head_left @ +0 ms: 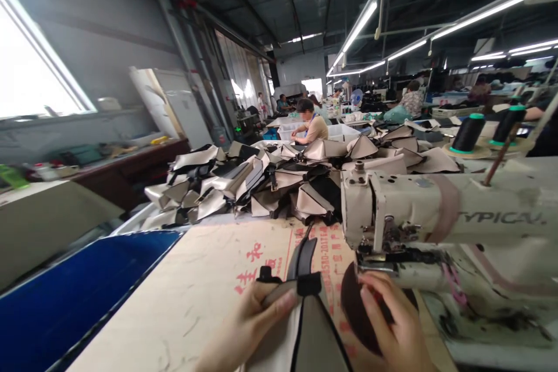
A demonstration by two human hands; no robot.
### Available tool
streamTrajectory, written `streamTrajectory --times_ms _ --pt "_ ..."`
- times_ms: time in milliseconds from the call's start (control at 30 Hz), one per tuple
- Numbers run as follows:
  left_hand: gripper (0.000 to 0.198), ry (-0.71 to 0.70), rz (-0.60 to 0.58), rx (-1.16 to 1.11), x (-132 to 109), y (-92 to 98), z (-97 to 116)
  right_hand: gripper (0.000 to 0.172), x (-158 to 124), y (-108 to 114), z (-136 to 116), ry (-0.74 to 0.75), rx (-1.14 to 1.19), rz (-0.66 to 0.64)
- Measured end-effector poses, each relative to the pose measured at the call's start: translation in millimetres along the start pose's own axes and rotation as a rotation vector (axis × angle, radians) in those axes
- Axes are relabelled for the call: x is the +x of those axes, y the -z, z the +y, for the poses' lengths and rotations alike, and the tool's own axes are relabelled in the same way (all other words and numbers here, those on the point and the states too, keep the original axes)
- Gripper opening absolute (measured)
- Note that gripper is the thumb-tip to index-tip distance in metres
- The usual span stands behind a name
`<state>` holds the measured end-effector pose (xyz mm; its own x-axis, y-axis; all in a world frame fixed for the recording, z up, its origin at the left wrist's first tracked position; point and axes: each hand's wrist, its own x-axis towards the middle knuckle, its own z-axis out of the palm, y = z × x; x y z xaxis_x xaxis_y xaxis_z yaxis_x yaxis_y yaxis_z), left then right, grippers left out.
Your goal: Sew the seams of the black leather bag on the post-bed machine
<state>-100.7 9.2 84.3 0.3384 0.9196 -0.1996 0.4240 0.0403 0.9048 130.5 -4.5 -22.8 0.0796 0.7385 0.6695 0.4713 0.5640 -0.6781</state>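
My left hand grips a beige piece with black edging near its top, thumb on the front beside a black tab. A dark strap runs from the piece's top across the board. To the right, my right hand is raised below the needle area of a sewing machine, thumb and index finger close together at the tips. Whether something thin lies between them is too small to tell. Behind that hand is a dark round plate.
A large pile of beige and black pieces lies behind the board. At the left is a blue-lined bin. Black thread spools stand behind the machine. A person sits beyond the pile.
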Motion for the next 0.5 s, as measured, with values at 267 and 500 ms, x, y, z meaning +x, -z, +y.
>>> streamTrajectory --times_ms 267,500 --pt "0.054 -0.007 0.314 0.025 -31 -10.2 -10 0.024 47 -23 -63 -0.173 0.484 -0.531" --pt "0.039 -0.563 0.465 0.549 -50 -71.0 -45 0.015 25 15 -42 -0.112 0.564 -0.671"
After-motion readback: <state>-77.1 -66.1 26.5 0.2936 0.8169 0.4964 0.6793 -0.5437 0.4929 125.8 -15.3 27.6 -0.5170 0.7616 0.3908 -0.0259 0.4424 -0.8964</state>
